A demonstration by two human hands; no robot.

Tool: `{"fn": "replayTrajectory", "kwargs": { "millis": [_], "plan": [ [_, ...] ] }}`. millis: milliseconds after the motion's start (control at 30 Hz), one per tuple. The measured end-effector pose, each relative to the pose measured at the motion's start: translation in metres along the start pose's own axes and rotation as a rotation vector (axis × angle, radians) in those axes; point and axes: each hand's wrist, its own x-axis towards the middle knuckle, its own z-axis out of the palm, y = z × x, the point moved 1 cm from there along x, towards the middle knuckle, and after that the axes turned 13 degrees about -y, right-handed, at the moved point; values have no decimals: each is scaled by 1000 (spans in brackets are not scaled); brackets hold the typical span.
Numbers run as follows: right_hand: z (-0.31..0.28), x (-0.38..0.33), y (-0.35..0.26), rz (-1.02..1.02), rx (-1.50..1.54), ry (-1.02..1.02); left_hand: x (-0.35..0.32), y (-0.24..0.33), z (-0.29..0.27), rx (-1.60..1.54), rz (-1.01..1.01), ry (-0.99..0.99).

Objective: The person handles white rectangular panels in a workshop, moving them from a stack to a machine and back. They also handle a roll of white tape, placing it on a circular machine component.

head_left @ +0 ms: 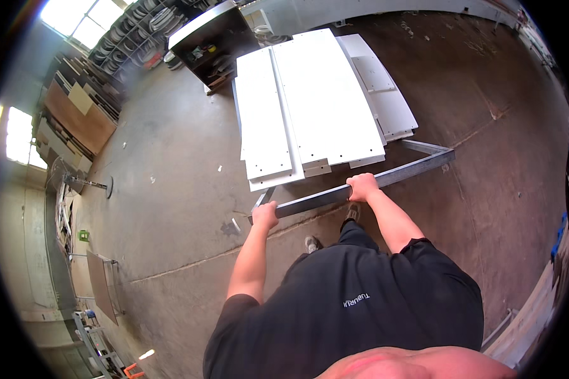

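Observation:
A grey metal bar (411,170), the near rail of a cart frame, crosses in front of me at a slant. My left hand (265,215) is closed round its left end. Further right, near the bar's middle, my right hand (363,187) grips it too. Beyond the bar lie stacked white panels (322,95), long and flat, with small dark holes near their ends. Smaller white panels (385,98) lie along the right side of the stack. What carries the panels underneath is mostly hidden.
A dark open cabinet (215,47) stands past the stack at its left. Boards (82,117) lean by the left wall, and a rack of coiled strips (129,38) is behind them. A stand fan (88,182) is at left. Concrete floor (177,189) surrounds the cart.

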Motion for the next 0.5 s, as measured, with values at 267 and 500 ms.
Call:
{"fn": "replayTrajectory", "kwargs": {
  "millis": [267, 500],
  "plan": [
    [-19, 3, 6, 11, -77, -127, -11, 17, -4, -18, -17, -48],
    [1, 3, 42, 193, 13, -215, -9, 66, 37, -90, 143, -191]
  ]
}}
